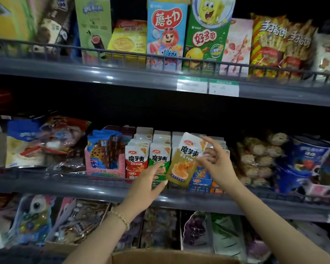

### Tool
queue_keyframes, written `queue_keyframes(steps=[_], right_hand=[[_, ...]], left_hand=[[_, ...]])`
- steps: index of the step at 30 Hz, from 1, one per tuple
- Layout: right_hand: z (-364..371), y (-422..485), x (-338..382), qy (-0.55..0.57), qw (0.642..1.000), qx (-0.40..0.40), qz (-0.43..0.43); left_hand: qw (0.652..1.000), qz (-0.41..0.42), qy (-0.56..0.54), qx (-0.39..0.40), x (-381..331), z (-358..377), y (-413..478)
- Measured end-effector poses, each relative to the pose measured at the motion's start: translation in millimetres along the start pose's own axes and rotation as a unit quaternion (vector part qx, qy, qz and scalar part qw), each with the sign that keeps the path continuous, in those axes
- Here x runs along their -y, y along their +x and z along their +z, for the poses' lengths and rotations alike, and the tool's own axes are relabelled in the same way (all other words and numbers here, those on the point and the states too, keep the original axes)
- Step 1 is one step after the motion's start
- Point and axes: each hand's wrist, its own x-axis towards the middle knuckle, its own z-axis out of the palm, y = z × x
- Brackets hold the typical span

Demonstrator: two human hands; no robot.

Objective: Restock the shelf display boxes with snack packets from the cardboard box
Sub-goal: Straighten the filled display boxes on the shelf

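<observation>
A person stood facing a dim shop shelf, both bare forearms reaching up and forward from the lower edge of the head view.

The right hand was raised with the wrist bent back. It held a yellow packet by its right edge, apparently pinched between thumb and fingertips while the other fingers fanned out above it. The packet hung upright and slightly tilted, its printed face outward, just in front of the row of display boxes. That suits sliding it into a slot face-forward like its neighbours.

The left hand, just left of and below the right, reached up with straight, relaxed fingers. Its fingertips touched the front of the green packets, and the thumb stretched towards the yellow packet's lower corner. It gripped nothing. It looked placed to steady the green row or keep a gap clear. A beaded bracelet circled that wrist.

Red packets stood left of the left hand's fingertips. A blue box sat under the right hand, between the two wrists.

The cardboard box lay well below both hands, between the forearms. Only its top edge showed, so its contents could not be seen.

The packet was not yet seated in a box, so the placing step seemed under way.
</observation>
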Motion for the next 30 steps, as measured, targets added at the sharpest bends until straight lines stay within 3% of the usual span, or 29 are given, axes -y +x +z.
queue_keyframes(steps=[3,6,15,21,25,30], right_hand=[[-9,20,-2,-0.039,0.998,-0.046,-0.034],[-2,33,-13,-0.086,0.994,-0.038,-0.057],[20,27,-54,-0.173,0.98,0.089,-0.03],[21,23,-62,-0.132,0.984,0.111,0.037],[24,28,-43,-0.291,0.95,0.09,-0.061],[60,44,-7,-0.335,0.926,0.12,-0.122]], left_hand=[[0.978,0.062,0.189,0.063,12,4,8],[0.963,0.057,0.238,0.11,20,12,14],[0.952,0.034,0.278,0.125,19,22,21],[0.955,0.044,0.261,0.132,23,19,18],[0.964,0.058,0.239,0.097,32,-9,8],[0.969,0.045,0.238,0.042,58,-48,-2]])
